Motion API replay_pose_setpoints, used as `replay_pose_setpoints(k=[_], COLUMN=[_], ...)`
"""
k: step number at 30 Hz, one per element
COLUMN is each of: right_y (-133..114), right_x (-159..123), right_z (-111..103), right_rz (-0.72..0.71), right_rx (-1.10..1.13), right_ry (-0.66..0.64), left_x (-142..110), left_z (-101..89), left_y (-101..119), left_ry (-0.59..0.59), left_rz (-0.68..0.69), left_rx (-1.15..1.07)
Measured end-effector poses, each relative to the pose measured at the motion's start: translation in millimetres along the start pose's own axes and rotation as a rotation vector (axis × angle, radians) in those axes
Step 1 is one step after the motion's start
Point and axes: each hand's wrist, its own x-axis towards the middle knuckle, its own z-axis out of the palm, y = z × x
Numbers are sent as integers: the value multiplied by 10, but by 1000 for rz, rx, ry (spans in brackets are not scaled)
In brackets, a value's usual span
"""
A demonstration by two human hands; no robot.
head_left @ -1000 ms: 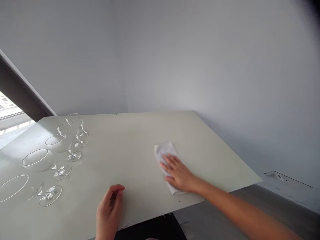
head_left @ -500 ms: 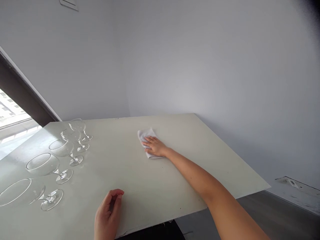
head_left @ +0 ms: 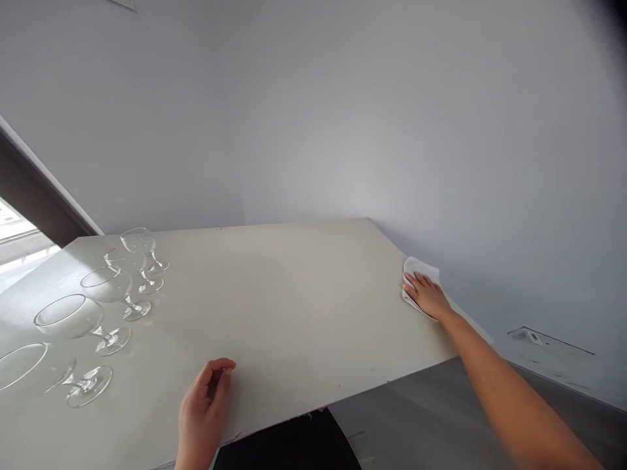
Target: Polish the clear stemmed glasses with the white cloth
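Observation:
My right hand (head_left: 425, 295) lies with fingers spread on a folded white cloth (head_left: 422, 267), pressing it at the table's right edge. Part of the cloth reaches past that edge. Resting on the near part of the white table (head_left: 294, 287), my left hand (head_left: 206, 398) is loosely curled, thumb tip against the forefinger, with nothing visible in it. To its left stand several clear stemmed glasses in a slanting row; the nearest glass (head_left: 88, 385) is cut off by the picture's left side, and the farthest glass (head_left: 142, 243) is near the back edge.
Grey walls (head_left: 313, 117) meet in a corner behind the table. A dark window frame (head_left: 39, 186) slants at the left. Below the near edge is a black object (head_left: 289, 444), partly hidden. A white fitting (head_left: 533, 337) sits low on the right wall.
My right hand has slid the cloth from the middle of the table rightward to the right edge. The view has shifted slightly; my left hand and the glasses keep their places.

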Motion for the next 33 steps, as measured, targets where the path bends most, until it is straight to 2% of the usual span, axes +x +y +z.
replay_pose_setpoints(k=[2,4,7,11,14,18,25,29,33], right_y=[85,8,-292,-805,-1213,-1809,-2818,-3099,-3138], right_x=[-302,-602,-981,-1258,-1275,-1128,-868,-831,-827], right_z=[41,47,8,-61,-103,-171,-327,-355,-311], right_rz=[43,58,5,-226,-463,-762,-1135,-1227,-1244], right_rx=[-29,-55,-81,-44,27,112,201,234,271], right_ry=[0,-1,-2,-17,-38,-75,-227,-251,-226], left_x=[0,1,-2,-15,-24,-34,67,393,1045], left_z=[2,8,15,8,4,14,-77,-199,-214], left_y=[20,36,43,32,31,36,112,202,230], left_ry=[6,4,1,-4,-6,-11,-51,-38,121], left_rz=[3,1,15,55,71,79,-31,-45,-71], left_rx=[-3,-10,-25,-41,-59,-120,-284,-386,-414])
